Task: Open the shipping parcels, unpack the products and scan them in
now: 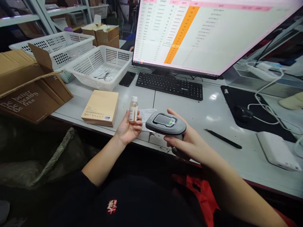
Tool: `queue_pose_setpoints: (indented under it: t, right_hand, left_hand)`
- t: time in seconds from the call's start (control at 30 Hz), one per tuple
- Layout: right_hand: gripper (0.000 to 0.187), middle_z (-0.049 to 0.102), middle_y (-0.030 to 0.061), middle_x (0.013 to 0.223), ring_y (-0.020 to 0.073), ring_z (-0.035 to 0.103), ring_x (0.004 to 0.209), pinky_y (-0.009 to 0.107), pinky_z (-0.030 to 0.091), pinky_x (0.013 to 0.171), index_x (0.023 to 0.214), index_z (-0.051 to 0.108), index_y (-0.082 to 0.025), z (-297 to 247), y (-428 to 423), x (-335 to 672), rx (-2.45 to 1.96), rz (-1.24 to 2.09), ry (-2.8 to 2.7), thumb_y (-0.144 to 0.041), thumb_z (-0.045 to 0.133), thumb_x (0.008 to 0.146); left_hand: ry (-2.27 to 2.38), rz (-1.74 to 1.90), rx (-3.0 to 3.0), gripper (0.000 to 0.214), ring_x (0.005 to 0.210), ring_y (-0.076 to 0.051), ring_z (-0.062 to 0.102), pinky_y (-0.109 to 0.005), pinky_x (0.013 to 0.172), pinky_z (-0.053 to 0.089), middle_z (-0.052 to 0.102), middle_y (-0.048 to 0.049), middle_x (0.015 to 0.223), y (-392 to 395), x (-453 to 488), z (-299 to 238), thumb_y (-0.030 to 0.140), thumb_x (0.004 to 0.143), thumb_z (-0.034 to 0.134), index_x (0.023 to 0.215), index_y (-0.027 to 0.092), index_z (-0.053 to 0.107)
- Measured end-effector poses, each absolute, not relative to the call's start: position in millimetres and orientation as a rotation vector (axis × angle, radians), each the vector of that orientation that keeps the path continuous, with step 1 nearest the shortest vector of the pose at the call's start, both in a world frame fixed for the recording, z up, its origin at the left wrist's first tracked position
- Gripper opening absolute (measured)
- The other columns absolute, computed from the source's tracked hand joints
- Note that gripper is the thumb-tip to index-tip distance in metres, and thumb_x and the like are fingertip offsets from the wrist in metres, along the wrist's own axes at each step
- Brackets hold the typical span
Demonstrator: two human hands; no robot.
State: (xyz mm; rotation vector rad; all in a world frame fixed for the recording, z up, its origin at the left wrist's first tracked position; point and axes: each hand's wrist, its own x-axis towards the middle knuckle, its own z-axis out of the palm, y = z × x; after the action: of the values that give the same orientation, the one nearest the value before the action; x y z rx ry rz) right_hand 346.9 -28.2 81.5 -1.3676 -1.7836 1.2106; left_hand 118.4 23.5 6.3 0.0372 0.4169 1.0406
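Upright in my left hand is a small clear bottle with a white cap, a pale label and yellowish liquid, its fingers wrapped round the lower part. My right hand grips a grey and black handheld barcode scanner, whose front end points left towards the bottle; a green light shows on its top. The scanner's handle is mostly hidden by my fingers. Under and behind both hands lies a printed paper sheet, partly covered. A flat tan box with a barcode label rests left of the bottle.
A monitor with a spreadsheet stands behind a black keyboard. White baskets, a phone and an open brown carton occupy the left. To the right are a black pen-like tool, a mouse and a white device.
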Motion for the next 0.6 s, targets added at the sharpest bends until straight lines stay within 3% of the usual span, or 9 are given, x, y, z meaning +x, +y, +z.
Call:
queue_pose_setpoints:
  t: [0.23, 0.4, 0.6]
  right_hand:
    - [0.1, 0.049, 0.0137, 0.158, 0.0293, 0.07, 0.104, 0.047, 0.065, 0.085, 0.17, 0.019, -0.031, 58.6, -38.5, 336.4, -1.367, 1.302, -1.684, -0.052, 0.073, 0.089]
    - [0.099, 0.046, 0.0129, 0.161, 0.0376, 0.056, 0.137, 0.056, 0.055, 0.108, 0.17, 0.022, -0.029, 57.6, -43.5, 342.6, -1.326, 1.254, -1.717, -0.05, 0.074, 0.089]
    - [0.095, 0.049, 0.0109, 0.16, 0.0364, 0.047, 0.147, 0.06, 0.04, 0.122, 0.169, 0.026, -0.031, 65.3, -48.5, 356.4, -1.261, 1.218, -1.751, -0.045, 0.076, 0.089]
  left_hand:
    - [0.547, 1.171, 0.032, 0.037, 0.078, -0.014, 0.071, -0.026, 0.069, 0.053, 0.074, -0.0048, 0.093, 21.1, 128.0, 7.4, 0.036, 0.111, 0.038, 0.108, 0.017, 0.069]
    - [0.617, 1.373, 0.24, 0.021, 0.081, -0.012, 0.069, -0.022, 0.069, 0.05, 0.075, -0.0055, 0.097, 24.2, 135.3, -6.9, 0.032, 0.105, 0.054, 0.105, 0.017, 0.068]
    - [0.647, 1.483, 0.467, 0.027, 0.086, -0.013, 0.067, -0.021, 0.069, 0.049, 0.075, -0.0057, 0.1, 24.9, 139.3, -22.4, 0.042, 0.092, 0.075, 0.107, 0.019, 0.07]
